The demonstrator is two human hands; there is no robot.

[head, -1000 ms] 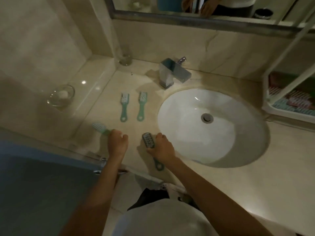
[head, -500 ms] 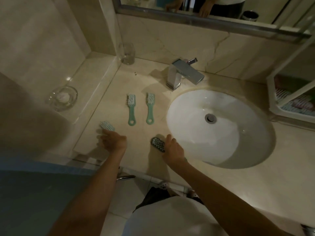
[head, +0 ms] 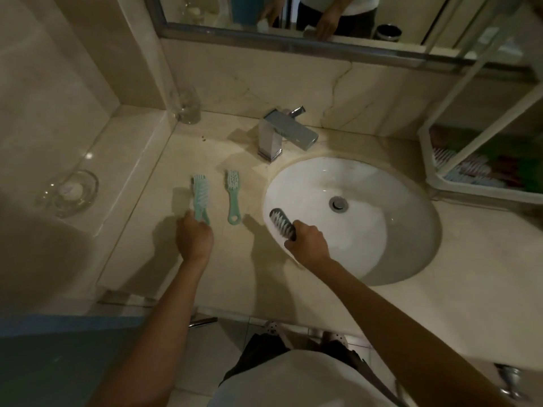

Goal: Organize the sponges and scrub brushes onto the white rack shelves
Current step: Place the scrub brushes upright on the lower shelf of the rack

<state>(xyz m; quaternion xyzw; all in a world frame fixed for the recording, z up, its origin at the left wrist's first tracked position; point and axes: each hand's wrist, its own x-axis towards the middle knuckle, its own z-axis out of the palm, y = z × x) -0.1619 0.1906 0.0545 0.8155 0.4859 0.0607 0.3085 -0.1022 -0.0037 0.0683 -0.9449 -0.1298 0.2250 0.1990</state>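
Observation:
My left hand (head: pixel 194 239) is shut on the handle of a green scrub brush (head: pixel 201 193) whose bristle head points away from me, low over the counter. A second green handle shows right beside it; I cannot tell the two apart. Another green scrub brush (head: pixel 233 198) lies flat on the counter just to the right. My right hand (head: pixel 308 242) grips a dark-headed scrub brush (head: pixel 281 223) with pale bristles, held over the sink's left rim. The white rack (head: pixel 429 171) stands at the far right, with coloured sponges (head: pixel 482 168) on its lower shelf.
A white oval sink (head: pixel 382 230) fills the counter's middle, with a chrome faucet (head: pixel 282 133) behind it. A drinking glass (head: pixel 188 108) stands in the back corner. On the left ledge is a glass soap dish (head: pixel 70 193). A mirror (head: pixel 293 13) runs along the wall.
Both hands lifted their brushes off the counter's front edge and moved forward. The left one now sits by the left counter brush; the right one reached the sink rim.

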